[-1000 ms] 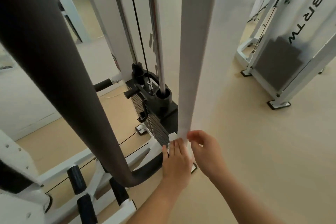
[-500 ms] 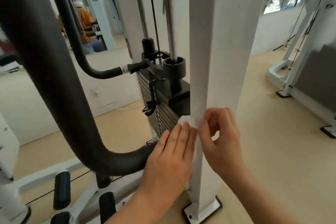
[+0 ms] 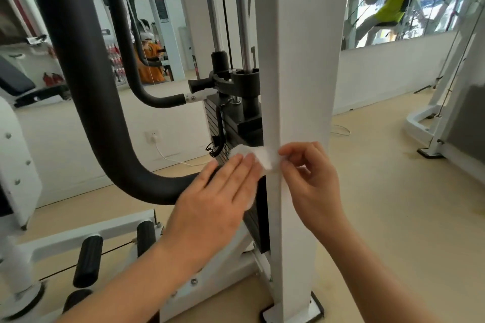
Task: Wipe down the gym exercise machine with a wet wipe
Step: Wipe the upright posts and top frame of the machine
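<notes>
The crumpled white wet wipe point(image 3: 258, 156) wraps the tall white square steel post's point(image 3: 301, 65) near-left edge; flat left hand point(image 3: 217, 196) presses it, right hand point(image 3: 308, 173) pinches its right end, and the post's long axis runs vertically.

Pressing wet wipe point(image 3: 258, 156) flat w/ L hand point(image 3: 215, 199), fingers straight, at left side of white upright post point(image 3: 301, 60). Pinching wipe's other end w/ R hand point(image 3: 309, 173), thumb + forefinger, at post's front corner, other fingers curling loosely. Wrapping round that corner, approx. mid-height of frame. Standing just behind post: black weight stack point(image 3: 231, 134) w/ chrome guide rods point(image 3: 211, 2) rising above it. Curving down at left + bending toward stack: thick black padded bar point(image 3: 86, 86). Sitting low at left on white base frame: black foam rollers point(image 3: 88, 261). Showing in glass point(image 3: 441, 16) upper right: person in yellow-green top point(image 3: 396, 0). Standing well apart at right on beige floor point(image 3: 393, 217): 2nd white machine point(image 3: 443, 123).
</notes>
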`<state>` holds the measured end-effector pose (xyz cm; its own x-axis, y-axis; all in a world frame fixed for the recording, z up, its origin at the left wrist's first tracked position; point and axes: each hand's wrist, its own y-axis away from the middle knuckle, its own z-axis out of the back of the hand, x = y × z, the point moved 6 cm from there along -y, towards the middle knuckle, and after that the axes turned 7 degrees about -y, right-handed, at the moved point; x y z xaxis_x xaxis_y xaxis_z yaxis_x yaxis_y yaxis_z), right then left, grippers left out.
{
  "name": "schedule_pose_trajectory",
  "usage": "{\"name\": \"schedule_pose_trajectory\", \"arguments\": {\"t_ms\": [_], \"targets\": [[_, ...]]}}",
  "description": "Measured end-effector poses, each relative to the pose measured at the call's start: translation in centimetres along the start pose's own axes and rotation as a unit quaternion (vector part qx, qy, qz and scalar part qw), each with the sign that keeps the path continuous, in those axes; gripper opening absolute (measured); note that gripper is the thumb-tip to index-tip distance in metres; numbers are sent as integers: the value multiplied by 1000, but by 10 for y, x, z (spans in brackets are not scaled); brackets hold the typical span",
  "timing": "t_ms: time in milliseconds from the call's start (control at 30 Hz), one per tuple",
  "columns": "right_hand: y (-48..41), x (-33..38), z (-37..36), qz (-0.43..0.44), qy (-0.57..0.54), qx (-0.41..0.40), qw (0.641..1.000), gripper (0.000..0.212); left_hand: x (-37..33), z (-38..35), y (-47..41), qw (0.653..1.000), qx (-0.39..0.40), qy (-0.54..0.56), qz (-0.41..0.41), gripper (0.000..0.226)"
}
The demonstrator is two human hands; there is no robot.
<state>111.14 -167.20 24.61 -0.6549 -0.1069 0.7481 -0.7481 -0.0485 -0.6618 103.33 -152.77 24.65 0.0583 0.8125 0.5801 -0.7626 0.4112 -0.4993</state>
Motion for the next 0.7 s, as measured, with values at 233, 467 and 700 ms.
{"name": "schedule_pose_trajectory", "arguments": {"t_ms": [233,467,700], "targets": [[25,-26,5,-119,-136,-20,983,20,-28,1,-29,996,-53,66,30,45],[26,-20,5,-172,-95,72,978,27,-35,-2,-16,985,-43,130,-104,50],[28,-44,24,-236,-236,-38,942,26,-37,20,-1,892,-42,445,70,54]]}}
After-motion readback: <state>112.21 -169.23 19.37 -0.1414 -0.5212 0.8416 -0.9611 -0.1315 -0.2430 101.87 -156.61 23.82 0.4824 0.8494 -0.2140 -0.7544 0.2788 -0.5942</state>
